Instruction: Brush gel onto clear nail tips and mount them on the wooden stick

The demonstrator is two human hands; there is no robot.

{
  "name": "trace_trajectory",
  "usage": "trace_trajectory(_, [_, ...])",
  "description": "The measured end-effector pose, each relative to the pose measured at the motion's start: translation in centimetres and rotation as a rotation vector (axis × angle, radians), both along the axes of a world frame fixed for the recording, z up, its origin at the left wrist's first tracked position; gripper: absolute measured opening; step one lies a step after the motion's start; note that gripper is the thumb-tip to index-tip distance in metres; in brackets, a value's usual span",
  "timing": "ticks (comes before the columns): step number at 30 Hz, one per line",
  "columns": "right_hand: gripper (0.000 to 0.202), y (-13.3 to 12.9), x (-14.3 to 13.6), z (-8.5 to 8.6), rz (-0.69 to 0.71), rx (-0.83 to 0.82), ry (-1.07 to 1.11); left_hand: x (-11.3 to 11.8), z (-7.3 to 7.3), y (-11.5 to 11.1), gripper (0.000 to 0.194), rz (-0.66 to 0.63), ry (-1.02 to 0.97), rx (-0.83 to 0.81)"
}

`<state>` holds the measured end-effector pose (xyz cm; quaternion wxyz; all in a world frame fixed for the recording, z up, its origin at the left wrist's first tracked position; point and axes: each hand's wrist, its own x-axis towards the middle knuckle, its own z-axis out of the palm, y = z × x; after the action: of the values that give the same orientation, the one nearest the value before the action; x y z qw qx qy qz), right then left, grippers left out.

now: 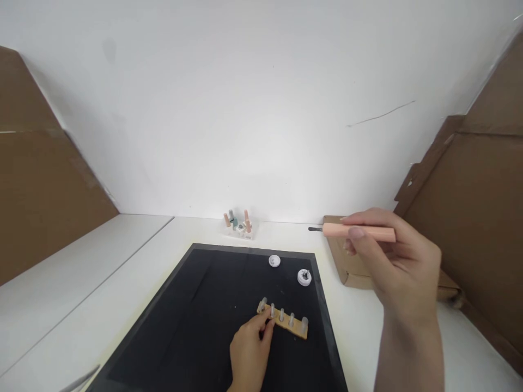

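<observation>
In my raised right hand [402, 261], a peach nail polish brush [359, 232] is gripped between thumb and fingers, its dark bristle tip pointing left in the air. My left hand [251, 345] is closed at the left part of a wooden nail tip stand [295, 328], thumb and forefinger pinched near the second tip. Several clear nail tips [281, 314] stand in a row along this light wooden strip. Beyond it on the black mat lie a small white round dish [274, 261] and a white round pot [304, 277] with dark bits on top.
A clear holder [241, 234] with several polish bottles stands by the white wall. The black mat [183, 310] covers the middle of the white table. To the right lies a flat cardboard box [347, 267]; cardboard panels [44, 163] rise at both sides.
</observation>
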<state>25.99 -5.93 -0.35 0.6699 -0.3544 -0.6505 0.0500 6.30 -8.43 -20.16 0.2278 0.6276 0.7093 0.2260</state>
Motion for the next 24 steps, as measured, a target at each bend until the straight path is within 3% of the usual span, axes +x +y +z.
trace_trajectory(8, [0.012,0.4,-0.3,0.2,0.012,-0.013,-0.009,0.4,0.5,0.1,0.029,0.024,-0.022,0.019])
trace_trajectory(14, [0.012,0.5,-0.7,0.2,-0.005,-0.035,-0.017,-0.4,-0.7,0.1,0.026,-0.004,-0.086,0.079])
trace_trajectory(19, [0.017,0.7,0.1,0.5,-0.057,-0.316,-0.111,-1.2,-1.7,-0.4,0.028,-0.08,-0.215,0.213])
trace_trajectory(24, [0.027,3.2,2.2,-1.4,0.014,-0.772,-0.395,-1.4,-2.3,-1.0,0.057,-0.096,-0.367,0.332])
